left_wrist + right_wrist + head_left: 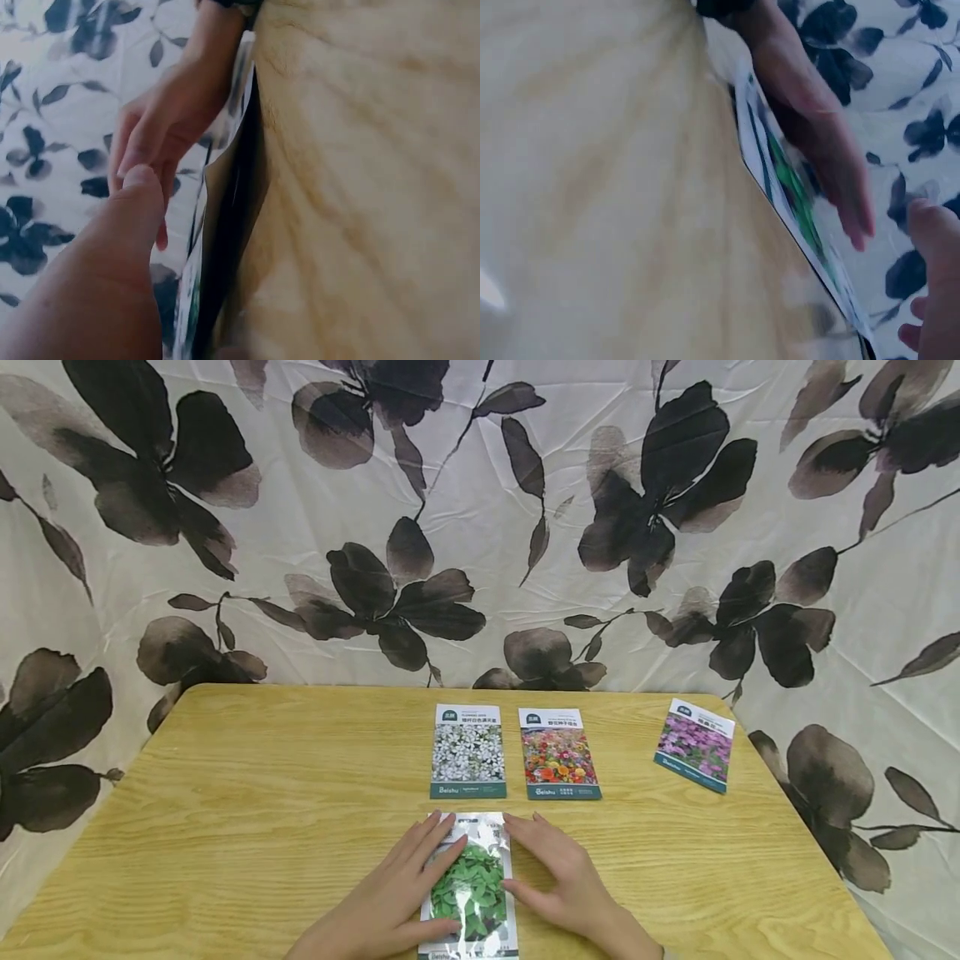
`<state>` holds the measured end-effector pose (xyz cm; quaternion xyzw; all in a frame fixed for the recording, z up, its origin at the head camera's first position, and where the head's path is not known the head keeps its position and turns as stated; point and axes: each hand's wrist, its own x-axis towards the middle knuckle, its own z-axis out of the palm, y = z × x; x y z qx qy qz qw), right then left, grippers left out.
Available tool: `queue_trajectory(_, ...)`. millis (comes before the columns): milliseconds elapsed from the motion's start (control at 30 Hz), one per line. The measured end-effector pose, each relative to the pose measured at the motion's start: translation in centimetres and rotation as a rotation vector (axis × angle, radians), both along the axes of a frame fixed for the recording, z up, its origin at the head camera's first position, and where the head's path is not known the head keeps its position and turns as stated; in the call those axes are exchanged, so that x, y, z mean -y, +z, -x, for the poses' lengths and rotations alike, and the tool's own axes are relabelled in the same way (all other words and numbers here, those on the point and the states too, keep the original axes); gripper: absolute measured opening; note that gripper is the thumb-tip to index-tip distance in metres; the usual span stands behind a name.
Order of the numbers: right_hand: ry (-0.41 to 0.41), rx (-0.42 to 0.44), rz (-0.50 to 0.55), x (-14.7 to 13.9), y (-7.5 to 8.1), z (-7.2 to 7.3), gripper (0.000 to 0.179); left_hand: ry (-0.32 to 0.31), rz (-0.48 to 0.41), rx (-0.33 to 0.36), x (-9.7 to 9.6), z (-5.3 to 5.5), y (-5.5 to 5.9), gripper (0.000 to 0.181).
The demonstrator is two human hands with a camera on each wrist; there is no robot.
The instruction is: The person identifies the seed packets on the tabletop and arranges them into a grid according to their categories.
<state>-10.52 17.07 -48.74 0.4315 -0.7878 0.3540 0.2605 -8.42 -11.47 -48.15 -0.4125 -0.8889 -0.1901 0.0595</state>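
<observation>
A seed packet with green leaves on its front (474, 893) lies flat near the table's front edge in the head view. My left hand (397, 893) rests on its left side, fingers extended over the picture. At the opposite edge, my right hand (562, 872) touches the packet with its fingertips, the thumb held apart from the index finger. Both wrist views catch the packet nearly edge-on: the left one shows a dark gap under its raised edge (217, 202), the right one a sliver of the green print (799, 199).
Farther back on the wooden table (262, 793) lie a white-flower seed packet (468, 752) and a mixed-flower packet (558, 756), side by side. A purple-flower packet (696, 745) sits tilted near the right edge. Floral cloth (480, 527) hangs behind the table.
</observation>
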Motion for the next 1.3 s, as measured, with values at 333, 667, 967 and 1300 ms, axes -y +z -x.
queue_trajectory(333,-0.048,-0.248,0.230,-2.7,2.0,2.9,0.028,-0.098,0.012,-0.027,-3.2,1.9,2.0,0.075)
queue_trajectory(667,-0.286,-0.370,0.351,-6.7,3.3,4.9,0.024,-0.105,0.090,-0.054,-5.4,2.5,2.2,0.073)
queue_trajectory(967,-0.497,-0.351,0.383,-11.1,2.5,7.0,0.016,-0.126,0.094,0.008,-4.4,1.8,2.0,0.074)
queue_trajectory(1300,-0.748,-0.261,0.379,-16.7,-0.1,9.7,0.021,-0.129,0.021,0.065,-2.0,0.5,1.4,0.085)
